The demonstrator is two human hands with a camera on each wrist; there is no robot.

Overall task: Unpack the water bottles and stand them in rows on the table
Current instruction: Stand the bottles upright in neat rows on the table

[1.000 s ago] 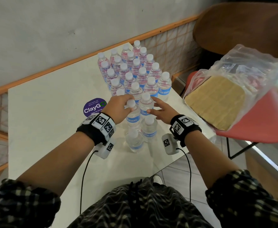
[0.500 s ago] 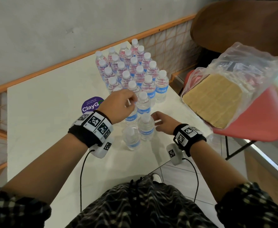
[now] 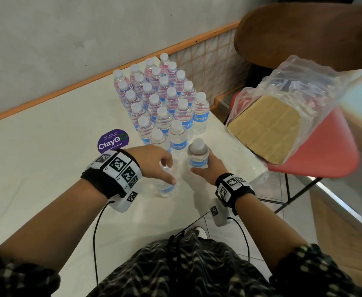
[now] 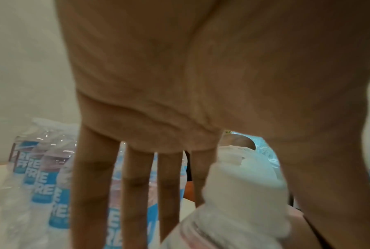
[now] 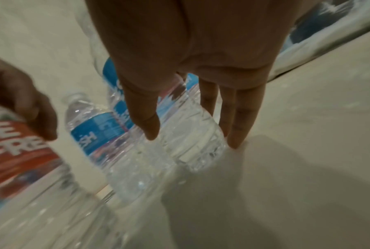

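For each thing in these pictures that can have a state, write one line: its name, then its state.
Right hand: holds a capped bottle upright.
Left hand: fingers over the cap of another bottle standing on the table.
Rows of bottles: upright, capped, close together.
Plastic wrap: opened, lying on the red chair with a cardboard sheet inside.

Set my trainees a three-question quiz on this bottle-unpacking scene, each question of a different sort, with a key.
1. True or false: the plastic bag lies on the table.
2. What does the right hand grip? A) a water bottle B) a cup C) a phone
3. Fill in: the purple sticker reads ____.
Key: 1 false, it lies on the red chair; 2 A; 3 ClayGo.
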